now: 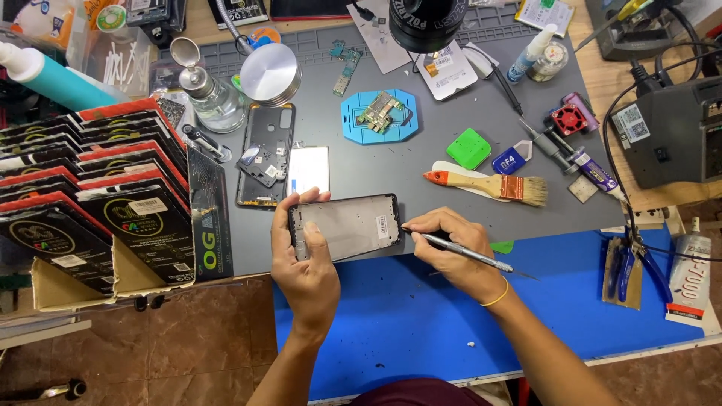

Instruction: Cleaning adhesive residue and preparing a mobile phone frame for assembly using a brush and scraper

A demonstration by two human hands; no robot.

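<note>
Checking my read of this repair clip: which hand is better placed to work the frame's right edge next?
Probably the right hand: it holds the metal tool with its tip at the phone frame's right edge, while the left hand grips the frame's left end.

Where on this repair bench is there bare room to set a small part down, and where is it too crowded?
Free: grey mat between the brush and right hand; blue surface in front of both hands, left hand included. Crowded: the mat's far edge around the blue fixture, and the left side by the boxes.
</note>
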